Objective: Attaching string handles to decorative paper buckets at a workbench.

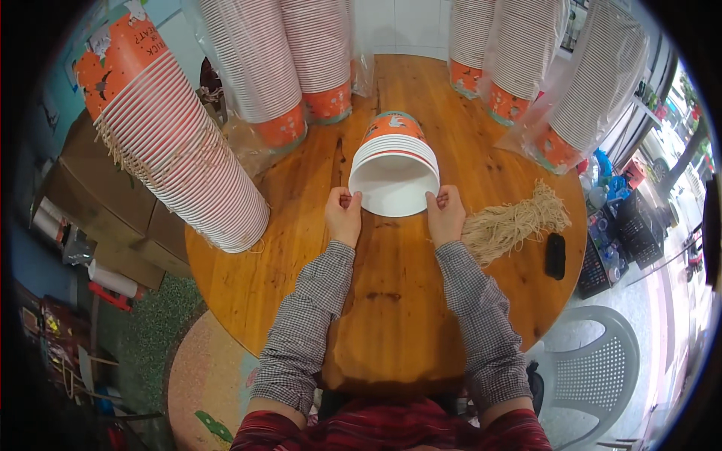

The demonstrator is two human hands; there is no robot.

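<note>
A short stack of nested paper buckets (395,183) lies tipped on the wooden table in front of me, its white mouth facing me and its orange printed side away. My left hand (344,216) grips the rim at the lower left, thumb against the edge. At the lower right, my right hand (445,216) pinches the same rim, its fingers curled behind. Both hands are closed, with the fingertips partly hidden. Just right of my right hand lies a bundle of tan raffia-like strands (519,222).
A tall stack of orange buckets (180,143) with tan strands around it stands at the left. Plastic-wrapped bucket stacks (259,68) stand at the back left, with more wrapped stacks (594,90) at the back right. A black oblong object (555,256) lies near the right table edge. A grey plastic chair (594,368) stands lower right.
</note>
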